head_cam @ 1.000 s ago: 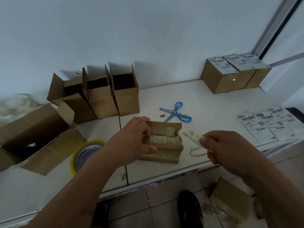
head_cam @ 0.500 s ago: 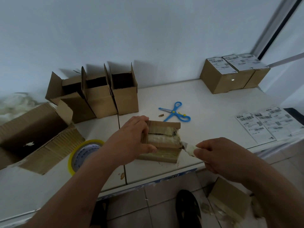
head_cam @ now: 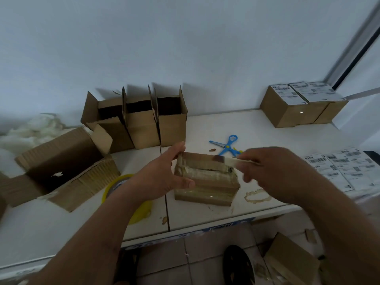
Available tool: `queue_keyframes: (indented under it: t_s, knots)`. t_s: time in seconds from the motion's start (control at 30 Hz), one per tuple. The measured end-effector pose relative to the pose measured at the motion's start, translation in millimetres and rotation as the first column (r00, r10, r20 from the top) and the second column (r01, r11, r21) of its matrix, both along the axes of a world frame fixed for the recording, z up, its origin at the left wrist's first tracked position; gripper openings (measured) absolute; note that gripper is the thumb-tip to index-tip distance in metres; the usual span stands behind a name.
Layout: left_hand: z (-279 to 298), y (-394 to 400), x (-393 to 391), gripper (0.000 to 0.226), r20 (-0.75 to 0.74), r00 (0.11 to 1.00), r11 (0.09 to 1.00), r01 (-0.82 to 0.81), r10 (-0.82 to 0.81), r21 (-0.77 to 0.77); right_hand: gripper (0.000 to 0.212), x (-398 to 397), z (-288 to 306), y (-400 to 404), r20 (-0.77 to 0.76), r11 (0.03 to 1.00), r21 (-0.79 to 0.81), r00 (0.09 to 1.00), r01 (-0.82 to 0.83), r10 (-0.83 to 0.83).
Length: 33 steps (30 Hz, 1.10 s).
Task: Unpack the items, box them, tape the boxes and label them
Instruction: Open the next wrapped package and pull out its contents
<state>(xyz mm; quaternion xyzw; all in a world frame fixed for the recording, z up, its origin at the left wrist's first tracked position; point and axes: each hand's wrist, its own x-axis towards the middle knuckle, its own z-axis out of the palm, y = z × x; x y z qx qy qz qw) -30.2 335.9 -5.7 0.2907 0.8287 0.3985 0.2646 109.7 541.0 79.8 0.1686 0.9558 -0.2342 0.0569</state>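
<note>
A small taped cardboard box [head_cam: 205, 184] lies on the white table [head_cam: 236, 128] near its front edge. My left hand [head_cam: 164, 173] grips the box's left end, thumb on the front face, fingers over the top. My right hand [head_cam: 273, 169] pinches a strip of peeled tape [head_cam: 228, 160] above the box's right end. The strip runs left over the box top. A yellow tape roll [head_cam: 127, 198] lies partly under my left forearm. Blue scissors [head_cam: 227, 146] rest behind the box.
Three open small boxes [head_cam: 144, 124] stand at the back. A large open carton [head_cam: 59, 167] lies on its side at left, white packing stuff [head_cam: 30, 130] behind it. Labelled boxes [head_cam: 300, 105] sit back right. Label sheets [head_cam: 345, 167] lie at right. A box [head_cam: 287, 262] lies on the floor.
My right hand has risen from the box's right side and moved up over its top, pulling the tape strip with it. My left hand keeps its hold on the box.
</note>
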Motion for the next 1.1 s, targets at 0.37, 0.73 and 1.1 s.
queue_keyframes:
  t_s: [0.37,0.73,1.1]
  knots:
    - [-13,-3,-8,0.106,0.018,1.000,1.000,0.020,-0.021,0.024,0.027,-59,-25,-40,0.081,0.855,0.400,0.942,-0.330,0.326]
    - [-23,-3,-13,0.099,-0.026,1.000,1.000,0.014,-0.014,-0.015,0.017,-65,-24,-40,0.307,0.627,0.595,0.863,-0.503,0.402]
    - [-20,-2,-12,0.099,0.026,1.000,1.000,0.004,-0.005,0.004,0.020,-23,-18,13,0.338,0.692,0.623,0.923,-0.365,0.182]
